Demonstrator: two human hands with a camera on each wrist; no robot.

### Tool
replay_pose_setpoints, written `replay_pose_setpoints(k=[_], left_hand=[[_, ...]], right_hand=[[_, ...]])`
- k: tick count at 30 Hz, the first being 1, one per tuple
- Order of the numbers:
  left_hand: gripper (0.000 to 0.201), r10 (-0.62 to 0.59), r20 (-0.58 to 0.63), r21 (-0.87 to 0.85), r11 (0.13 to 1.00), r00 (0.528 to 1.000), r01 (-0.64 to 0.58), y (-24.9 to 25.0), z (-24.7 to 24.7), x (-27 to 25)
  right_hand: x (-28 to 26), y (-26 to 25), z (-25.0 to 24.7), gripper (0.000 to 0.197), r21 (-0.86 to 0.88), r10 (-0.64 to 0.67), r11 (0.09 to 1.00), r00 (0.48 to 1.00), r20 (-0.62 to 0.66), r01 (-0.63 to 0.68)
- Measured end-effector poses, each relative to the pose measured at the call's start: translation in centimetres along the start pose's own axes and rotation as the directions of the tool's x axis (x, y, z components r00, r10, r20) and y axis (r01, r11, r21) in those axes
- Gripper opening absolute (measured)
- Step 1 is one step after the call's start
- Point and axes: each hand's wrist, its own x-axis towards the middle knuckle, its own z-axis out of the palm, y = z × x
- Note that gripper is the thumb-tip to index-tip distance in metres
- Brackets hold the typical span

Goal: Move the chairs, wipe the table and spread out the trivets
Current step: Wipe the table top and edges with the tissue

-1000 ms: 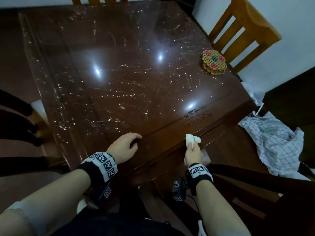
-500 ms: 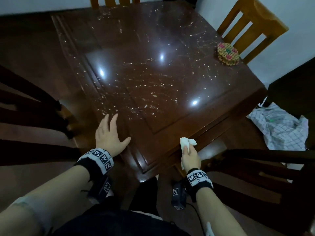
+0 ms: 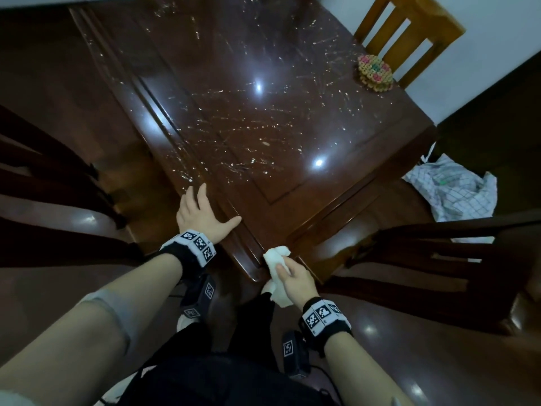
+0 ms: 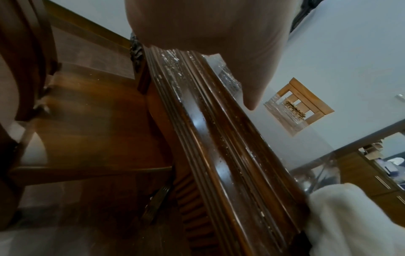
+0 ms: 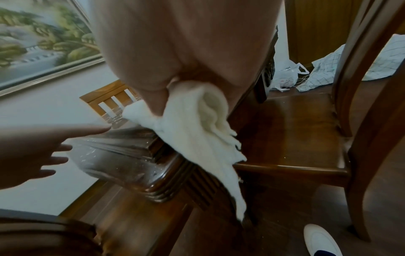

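Left hand (image 3: 202, 218): flat on the surface (image 3: 292, 118), fingers spread.
Right hand (image 3: 295, 281): fingers gripping white cloth (image 3: 275, 259) at near corner.
Trivets (image 3: 375, 72): stacked, far right.

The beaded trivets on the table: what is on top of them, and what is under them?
Nothing lies on top of the trivets. They rest on the table near its far right edge, before the light wooden chair. The stack hides the tabletop beneath; how many trivets it holds is unclear.

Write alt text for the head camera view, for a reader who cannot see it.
A person's left hand rests flat on the near corner of a dark wooden table, while the right hand holds a white cloth at its edge. A beaded trivet stack sits at the far side.
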Motion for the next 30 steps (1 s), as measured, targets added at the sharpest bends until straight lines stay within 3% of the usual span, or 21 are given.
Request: replay_pose_setpoints(k=[3,5,8,10,13,16,18,21,25,30], left_hand=[[0.113,0.046,-0.002,0.033,0.998,0.999,-0.046,0.7,0.4,0.3],[0.113,0.072,-0.008,0.042,0.997,0.997,-0.071,1.1,0.6,0.5],[0.112,0.112,-0.02,0.082,0.991,0.993,-0.11,1.7,0.8,0.7],[0.111,0.129,-0.014,0.105,0.986,0.992,-0.127,1.9,0.9,1.0],[0.108,0.137,0.001,0.119,0.984,0.991,-0.136,1.9,1.2,1.3],[0.102,0.122,0.005,0.109,0.987,0.992,-0.122,2.0,1.6,1.0],[0.101,0.105,0.005,0.105,0.989,0.994,-0.105,2.1,1.7,0.9],[0.101,0.093,-0.008,0.115,0.989,0.996,-0.092,2.3,1.8,0.8],[0.099,0.092,-0.029,0.132,0.987,0.995,-0.087,2.5,2.0,0.7],[0.099,0.087,-0.045,0.122,0.989,0.995,-0.081,2.3,2.1,0.6]], right_hand=[[-0.6,0.0,-0.7,0.023,0.244,-0.013,0.969,0.987,0.159,-0.027],[-0.6,-0.1,-2.1,0.015,0.411,-0.003,0.909,0.987,0.163,-0.065],[0.3,0.1,-5.4,0.016,0.549,0.069,0.836,0.996,-0.058,-0.026],[1.6,0.4,-8.2,0.013,0.576,0.139,0.817,0.965,-0.221,0.014],[4.3,0.2,-12.4,0.013,0.446,0.142,0.893,0.903,-0.406,0.06],[7.4,-1.0,-15.2,0.024,0.276,0.076,0.959,0.883,-0.464,0.062],[10.1,-1.5,-16.2,0.036,0.159,0.032,0.986,0.899,-0.436,0.042],[14.2,-2.4,-15.9,0.051,-0.078,-0.002,0.997,0.959,-0.285,-0.021],[16.4,-3.0,-13.8,0.061,-0.365,0.057,0.922,0.979,-0.196,-0.127],[15.7,-2.3,-12.2,0.051,-0.471,-0.161,0.88,0.97,-0.18,0.059]])
